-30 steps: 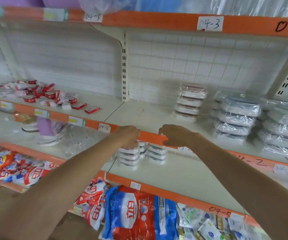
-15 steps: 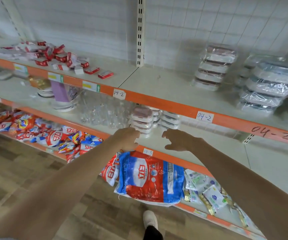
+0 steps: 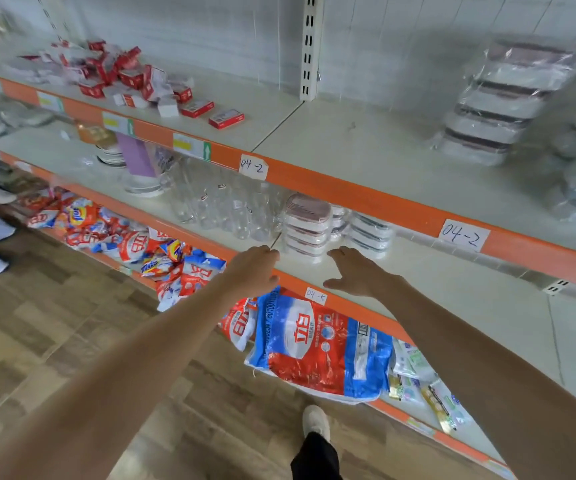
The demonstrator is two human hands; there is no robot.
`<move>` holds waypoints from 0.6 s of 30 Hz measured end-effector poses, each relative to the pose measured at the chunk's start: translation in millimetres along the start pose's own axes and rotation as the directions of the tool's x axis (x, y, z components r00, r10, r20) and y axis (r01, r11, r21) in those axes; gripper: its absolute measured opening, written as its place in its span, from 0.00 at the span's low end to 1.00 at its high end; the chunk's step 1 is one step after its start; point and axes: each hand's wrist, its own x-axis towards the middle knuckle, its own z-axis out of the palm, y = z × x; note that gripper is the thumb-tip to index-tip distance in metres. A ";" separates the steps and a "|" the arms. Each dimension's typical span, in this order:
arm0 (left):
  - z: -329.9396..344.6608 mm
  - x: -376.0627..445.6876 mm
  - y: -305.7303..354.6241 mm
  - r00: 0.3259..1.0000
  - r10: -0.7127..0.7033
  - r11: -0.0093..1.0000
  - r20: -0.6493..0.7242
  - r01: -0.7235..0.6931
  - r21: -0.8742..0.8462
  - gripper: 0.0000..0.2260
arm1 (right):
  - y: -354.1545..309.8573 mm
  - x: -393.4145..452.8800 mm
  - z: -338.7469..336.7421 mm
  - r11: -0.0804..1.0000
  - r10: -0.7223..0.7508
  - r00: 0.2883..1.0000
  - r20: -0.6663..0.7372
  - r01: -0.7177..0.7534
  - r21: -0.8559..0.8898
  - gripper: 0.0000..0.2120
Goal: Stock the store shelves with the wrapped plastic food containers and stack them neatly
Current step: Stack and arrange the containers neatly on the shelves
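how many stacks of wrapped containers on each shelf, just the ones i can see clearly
Upper shelf, pink-lidded stack: 1
Middle shelf, pink-lidded stack: 1
Middle shelf, dark-lidded stack: 1
Total: 3
More wrapped stacks at the upper shelf's right edge are too blurred to count.

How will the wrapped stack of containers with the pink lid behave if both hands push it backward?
The wrapped stack stands several containers tall, so it may tip if pushed near its top. Its glossy film probably slides easily on the smooth shelf. Thin plastic suggests it is light.
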 end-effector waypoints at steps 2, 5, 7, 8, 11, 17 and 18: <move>11.0 10.3 -7.7 0.999 -0.031 1.000 0.015 0.031 0.003 0.20 | -1.7 22.2 11.5 1.000 -0.018 1.000 0.007 0.018 -0.004 0.33; 32.2 40.3 -26.4 0.999 -0.033 0.999 -0.009 0.033 0.015 0.21 | 1.3 61.9 32.3 0.998 -0.046 0.996 -0.075 0.043 -0.045 0.33; 46.0 64.0 -38.6 0.996 -0.060 0.998 -0.061 0.060 -0.009 0.21 | 7.0 87.6 42.2 0.994 -0.075 0.984 -0.164 0.062 -0.087 0.33; 51.6 75.8 -43.1 0.994 -0.074 0.997 -0.086 0.074 -0.012 0.21 | 11.8 100.6 45.0 0.992 -0.087 0.972 -0.218 0.065 -0.106 0.33; 70.7 114.2 -55.4 0.981 -0.084 0.996 -0.176 0.077 -0.044 0.20 | 30.2 142.5 42.8 0.994 -0.068 0.931 -0.359 0.032 -0.107 0.33; 115.4 159.2 -80.3 0.959 -0.058 0.993 -0.279 0.027 -0.111 0.20 | 58.8 213.6 40.0 0.996 -0.021 0.906 -0.422 -0.017 -0.088 0.45; 120.6 163.7 -83.8 0.953 -0.045 0.994 -0.299 0.012 -0.113 0.20 | 61.7 221.8 40.7 0.995 -0.013 0.909 -0.417 -0.028 -0.092 0.46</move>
